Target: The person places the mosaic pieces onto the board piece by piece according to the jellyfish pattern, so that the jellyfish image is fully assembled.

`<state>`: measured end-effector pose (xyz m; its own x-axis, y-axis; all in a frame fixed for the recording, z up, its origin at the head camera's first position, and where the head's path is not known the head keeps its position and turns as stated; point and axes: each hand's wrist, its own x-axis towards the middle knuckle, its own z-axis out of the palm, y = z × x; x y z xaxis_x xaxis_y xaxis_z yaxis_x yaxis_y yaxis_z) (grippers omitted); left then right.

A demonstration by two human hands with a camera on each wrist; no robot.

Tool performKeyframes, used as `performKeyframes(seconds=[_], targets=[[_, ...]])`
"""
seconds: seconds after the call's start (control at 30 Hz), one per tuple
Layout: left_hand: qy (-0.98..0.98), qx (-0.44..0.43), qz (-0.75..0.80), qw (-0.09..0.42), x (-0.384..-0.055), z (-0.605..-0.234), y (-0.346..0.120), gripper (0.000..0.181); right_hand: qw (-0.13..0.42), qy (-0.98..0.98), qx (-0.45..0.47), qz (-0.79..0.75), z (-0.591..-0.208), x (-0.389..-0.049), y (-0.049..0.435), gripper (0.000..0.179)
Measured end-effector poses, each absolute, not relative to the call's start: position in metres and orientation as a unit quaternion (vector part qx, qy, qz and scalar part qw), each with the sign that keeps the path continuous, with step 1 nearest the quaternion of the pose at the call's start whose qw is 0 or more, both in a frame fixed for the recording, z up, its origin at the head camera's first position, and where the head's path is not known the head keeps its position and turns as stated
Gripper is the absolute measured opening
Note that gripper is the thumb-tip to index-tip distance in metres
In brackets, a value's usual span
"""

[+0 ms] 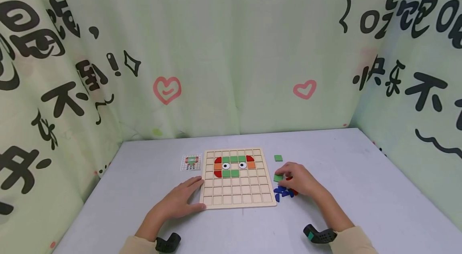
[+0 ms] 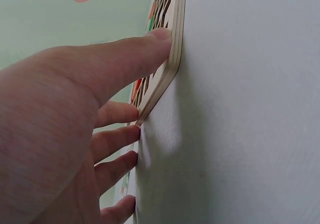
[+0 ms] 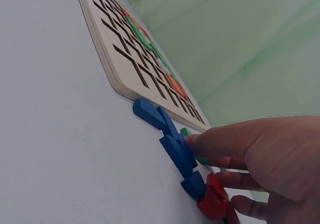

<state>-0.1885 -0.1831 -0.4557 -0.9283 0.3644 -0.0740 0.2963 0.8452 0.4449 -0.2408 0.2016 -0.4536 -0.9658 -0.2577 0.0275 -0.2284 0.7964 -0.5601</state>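
The right hand, fingers bent, works beside the board; its thumb and index fingertip lie at opposite edges of a green square, though whether they grip it cannot be told. The left hand, fingers spread wide, rests its thumb on the near left corner of the wooden grid board, with the other fingers along the left edge. Close to the right hand, blue pieces and red pieces lie in a loose cluster by the board's near right corner. A second green square lies farther back, apart from the cluster. On the board, green, red and orange pieces surround two eye tiles in the upper rows. A picture card lies left of the board on the desk. Behind hangs a pale green curtain.
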Motion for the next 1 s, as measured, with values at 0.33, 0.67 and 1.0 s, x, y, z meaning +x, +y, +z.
performKeyframes(seconds=[0.33, 0.67, 1.0], targets=[[0.955, 0.184, 0.221, 0.075, -0.190, -0.456, -0.184, 0.079, -0.002, 0.941, -0.120, -0.316, -0.458, -0.242, 0.201, 0.024], [0.954, 0.183, 0.225, 0.080, -0.189, -0.453, -0.183, 0.078, -0.013, 0.926, -0.137, -0.352, -0.455, -0.238, 0.185, 0.021], [0.955, 0.188, 0.220, 0.070, -0.187, -0.454, -0.184, 0.078, -0.003, 0.916, -0.162, -0.367, -0.457, -0.242, 0.160, 0.015]])
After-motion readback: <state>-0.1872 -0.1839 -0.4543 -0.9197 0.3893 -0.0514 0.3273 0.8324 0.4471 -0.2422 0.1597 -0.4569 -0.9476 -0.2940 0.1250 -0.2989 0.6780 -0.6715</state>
